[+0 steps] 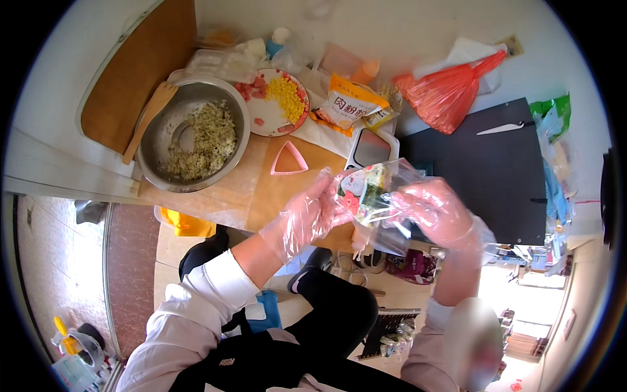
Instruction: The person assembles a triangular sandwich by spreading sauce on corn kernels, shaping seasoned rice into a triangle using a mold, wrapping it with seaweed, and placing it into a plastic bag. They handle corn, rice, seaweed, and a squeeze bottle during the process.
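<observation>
Both of my hands wear clear plastic gloves. My left hand (316,213) grips the side of a clear printed plastic bag (353,193) with a cartoon face and red figure on it. Rice mixed with green and yellow bits shows through the film. At the bag's other end, my right hand (428,210) pinches the loose clear plastic. Below my hands, on the wooden board (303,193), lies a pink triangular mold (289,159). A steel bowl (242,142) to the left holds seasoned rice (208,139), with a wooden spatula (149,120) across its rim.
Beyond the board, a plate (264,117) carries yellow corn and pink chopped pieces. Seasoning packets (350,105) and a digital scale (373,148) stand at the back. A red plastic bag (443,93) hangs above a black panel (480,161) holding a white knife (500,128).
</observation>
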`<state>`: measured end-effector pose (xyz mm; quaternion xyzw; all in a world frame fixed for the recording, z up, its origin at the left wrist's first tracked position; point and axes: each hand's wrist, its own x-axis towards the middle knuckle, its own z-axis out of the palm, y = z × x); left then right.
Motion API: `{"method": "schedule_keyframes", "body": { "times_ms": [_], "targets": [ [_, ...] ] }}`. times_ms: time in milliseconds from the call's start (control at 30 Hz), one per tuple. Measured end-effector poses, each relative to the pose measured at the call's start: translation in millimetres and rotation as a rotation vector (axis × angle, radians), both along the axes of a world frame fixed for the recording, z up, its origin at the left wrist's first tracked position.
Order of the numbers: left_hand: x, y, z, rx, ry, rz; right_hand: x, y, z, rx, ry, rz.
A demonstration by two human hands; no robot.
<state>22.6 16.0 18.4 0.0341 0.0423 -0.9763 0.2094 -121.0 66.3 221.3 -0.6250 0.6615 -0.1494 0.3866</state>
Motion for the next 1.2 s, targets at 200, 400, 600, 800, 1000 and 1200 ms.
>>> {"method": "schedule_keyframes", "body": {
  "times_ms": [200,400,600,800,1000,1200],
  "targets": [
    [9,1,10,-0.011,-0.012,-0.025,13,-12,36,-0.058,0.274,0.154],
    [17,-15,7,-0.108,-0.185,0.173,23,-5,64,-0.207,0.556,0.433],
    [37,-28,16,-0.836,-0.096,0.157,33,-4,73,-0.151,0.710,0.571],
    [37,-14,46,-0.952,0.018,-0.144,30,18,55,-0.316,0.590,0.651],
    [36,-14,37,-1.195,-0.134,-0.182,38,26,53,-0.292,0.625,0.607],
    [29,-10,31,-0.964,-0.197,-0.099,18,12,74,-0.348,0.364,0.281]
  ]
}}
